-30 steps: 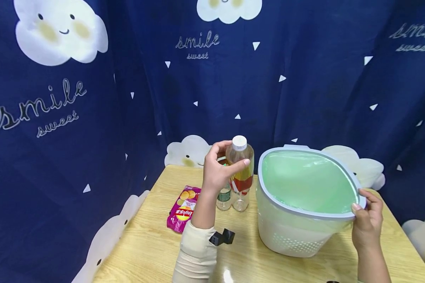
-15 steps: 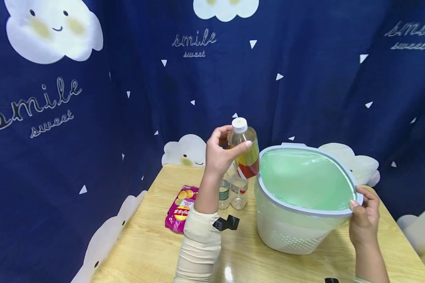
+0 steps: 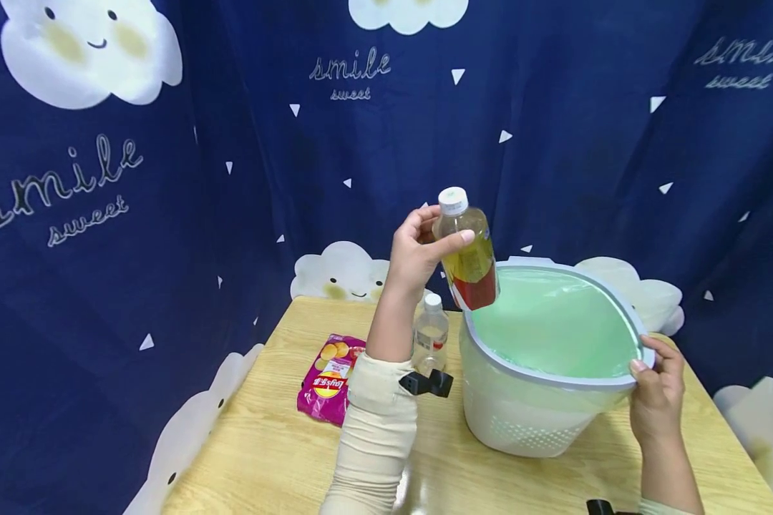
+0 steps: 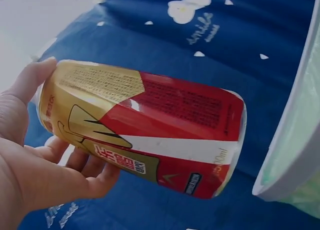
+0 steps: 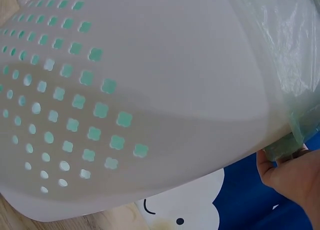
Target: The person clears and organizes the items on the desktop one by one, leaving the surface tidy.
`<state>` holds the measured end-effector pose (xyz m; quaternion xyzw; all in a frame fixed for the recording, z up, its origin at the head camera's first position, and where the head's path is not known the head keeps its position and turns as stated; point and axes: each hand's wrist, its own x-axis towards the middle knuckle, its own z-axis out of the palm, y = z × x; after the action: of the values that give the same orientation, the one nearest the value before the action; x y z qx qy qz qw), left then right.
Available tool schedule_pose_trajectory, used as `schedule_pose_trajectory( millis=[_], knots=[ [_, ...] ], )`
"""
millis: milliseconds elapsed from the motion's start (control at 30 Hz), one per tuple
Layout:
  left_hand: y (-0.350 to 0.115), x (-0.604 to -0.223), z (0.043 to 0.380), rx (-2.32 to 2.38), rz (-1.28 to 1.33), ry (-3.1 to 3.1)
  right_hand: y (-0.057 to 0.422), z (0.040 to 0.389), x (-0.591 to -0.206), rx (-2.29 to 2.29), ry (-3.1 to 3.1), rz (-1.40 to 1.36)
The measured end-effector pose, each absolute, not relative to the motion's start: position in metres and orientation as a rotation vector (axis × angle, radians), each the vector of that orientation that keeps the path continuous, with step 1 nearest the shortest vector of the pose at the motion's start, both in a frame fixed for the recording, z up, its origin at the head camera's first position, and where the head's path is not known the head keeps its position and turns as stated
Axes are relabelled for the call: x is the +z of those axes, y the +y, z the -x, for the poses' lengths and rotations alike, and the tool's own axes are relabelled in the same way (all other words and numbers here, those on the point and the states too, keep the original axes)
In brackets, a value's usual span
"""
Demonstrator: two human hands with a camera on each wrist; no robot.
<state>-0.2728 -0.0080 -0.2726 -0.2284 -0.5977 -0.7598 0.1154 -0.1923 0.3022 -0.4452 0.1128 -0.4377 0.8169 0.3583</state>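
Head view, nearest first: a cream sleeve [image 3: 376, 429] covered the left forearm, with a small black fitting [image 3: 426, 383] at its cuff. At the lower right, the right hand [image 3: 660, 390] gripped the rim of a pale perforated basket [image 3: 522, 422], thumb on the near side; the right wrist view showed its fingers curled at the green liner [image 3: 554, 322] where that hung over the edge. The basket stood on a wood-grain table [image 3: 251, 429], liner spread across its mouth.

Left of it lay a purple chip packet [image 3: 325, 379], partly hidden behind the sleeve. The left hand [image 3: 414, 252] was raised, its thumb and fingers wrapped round the upper part of a white-capped bottle [image 3: 469, 266], labelled in gold and red. That bottle tilted, cap up and base toward the basket (the head view overlapped its base with the rim, but the left wrist view showed a gap between them). Below, a clear bottle [image 3: 431, 335] stood upright on the table, partly behind the forearm. Farthest back hung a dark blue curtain [image 3: 554, 107] with smiling clouds, white triangles and lettering.
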Motion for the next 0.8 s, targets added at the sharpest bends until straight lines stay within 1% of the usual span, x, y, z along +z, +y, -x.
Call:
schedule_pose_trajectory(
  millis=[300, 533, 800],
  knots=[
    [0.015, -0.266, 0.288, -2.351, 0.692, -1.885, 0.302, 0.194, -0.446, 2.127, -1.133, -0.28],
    [0.04, -0.26, 0.298, -2.292, 0.746, -2.121, 0.303, 0.194, -0.449, 2.143, -1.109, -0.308],
    [0.065, -0.26, 0.316, -2.37, 0.721, -2.267, 0.302, 0.194, -0.447, 2.135, -1.119, -0.328]
  ],
)
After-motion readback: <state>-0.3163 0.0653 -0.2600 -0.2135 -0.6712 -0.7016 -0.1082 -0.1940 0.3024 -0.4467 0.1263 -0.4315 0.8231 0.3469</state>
